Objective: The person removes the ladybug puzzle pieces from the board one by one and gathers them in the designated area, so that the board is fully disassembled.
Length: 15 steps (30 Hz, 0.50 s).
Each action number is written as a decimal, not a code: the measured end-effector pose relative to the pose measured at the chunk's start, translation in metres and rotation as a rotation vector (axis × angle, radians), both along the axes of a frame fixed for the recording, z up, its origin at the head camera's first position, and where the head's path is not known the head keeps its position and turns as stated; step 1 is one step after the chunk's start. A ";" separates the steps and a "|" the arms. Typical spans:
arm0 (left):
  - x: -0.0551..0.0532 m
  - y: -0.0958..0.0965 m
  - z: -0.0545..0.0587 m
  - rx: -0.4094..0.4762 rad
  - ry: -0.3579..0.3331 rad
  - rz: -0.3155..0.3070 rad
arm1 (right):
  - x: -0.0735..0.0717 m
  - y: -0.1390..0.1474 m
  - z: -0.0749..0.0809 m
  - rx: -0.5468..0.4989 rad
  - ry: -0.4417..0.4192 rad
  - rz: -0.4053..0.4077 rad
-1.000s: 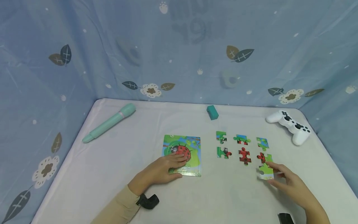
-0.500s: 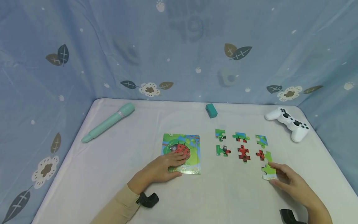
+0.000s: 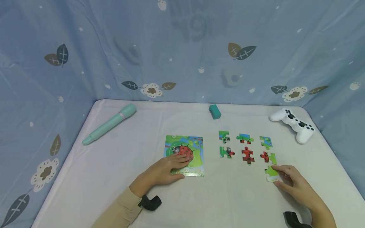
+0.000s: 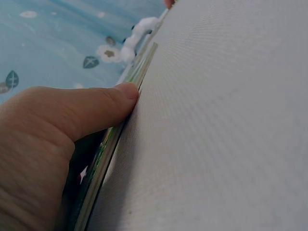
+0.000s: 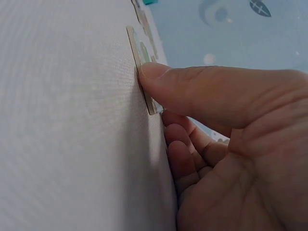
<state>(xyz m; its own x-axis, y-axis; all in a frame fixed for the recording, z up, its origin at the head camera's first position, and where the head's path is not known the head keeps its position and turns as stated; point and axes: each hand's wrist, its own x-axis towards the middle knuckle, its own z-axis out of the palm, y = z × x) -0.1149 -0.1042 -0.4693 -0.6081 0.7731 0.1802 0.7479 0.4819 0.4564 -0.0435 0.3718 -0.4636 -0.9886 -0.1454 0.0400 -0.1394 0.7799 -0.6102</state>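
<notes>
The left hand (image 3: 166,171) rests on a square ladybug puzzle board (image 3: 196,161), its extended fingers covering part of the picture. In the left wrist view its thumb (image 4: 127,91) lies against the board's edge. Over at the right, the right hand (image 3: 296,185) pinches a green jigsaw piece (image 3: 272,172) by its right side, between thumb and index finger. The right wrist view has this piece (image 5: 137,53) lying low at the cloth, with the thumb on its near edge. Just above it lies a red-and-green piece (image 3: 265,157). Several other pieces form two rows, including an all-red one (image 3: 248,155).
A teal block (image 3: 215,112) sits at the back of the white-covered table (image 3: 216,202). A white game controller (image 3: 293,123) is at the back right, and a mint-green wand-shaped thing (image 3: 109,124) lies at the left. Blue patterned cloth (image 3: 182,47) walls the table's far side.
The right hand has brought the green piece down to the cloth, below the red-and-green piece it overlapped earlier, shifting it right and then slightly back left. The left hand stays on the board.
</notes>
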 end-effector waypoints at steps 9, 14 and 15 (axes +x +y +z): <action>0.002 -0.004 0.000 -0.010 0.015 0.000 | 0.000 -0.004 0.003 -0.038 0.000 -0.041; 0.002 -0.003 0.000 0.020 0.047 -0.028 | 0.000 -0.009 0.009 -0.148 0.079 -0.017; 0.002 -0.003 0.000 0.022 0.051 -0.026 | 0.000 -0.011 0.011 -0.181 0.097 0.009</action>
